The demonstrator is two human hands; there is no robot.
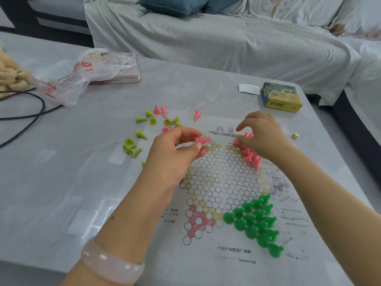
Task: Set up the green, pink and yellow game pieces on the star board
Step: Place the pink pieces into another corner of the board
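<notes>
star board (222,182), a thin printed sheet of hexagon-linked circles, lies flat on the pale table (82,182). green pieces (257,221) stand upright in a filled triangle on the board's near right point. pink pieces (250,154) stand clustered on the far right point, partly hidden by the right hand (261,135), whose curled fingers pinch at the far end of that cluster; exactly which piece they grip cannot be told. left hand (177,149) hovers over the board's far left area and pinches a single pink piece (203,139) sideways between thumb and fingertips, other fingers loosely curled. a pale bangle (112,263) circles the left wrist. yellow pieces (136,141) lie toppled and scattered on the table just beyond the board's left edge, mixed at the far end with a few loose pink pieces (159,110). a yellow-green game box (281,97) sits near the far right table corner, a crumpled plastic bag (78,77) over a pink box (123,68) far left, a black cable (26,118) beside it, and a small pale bead (295,135) right of the right hand.
</notes>
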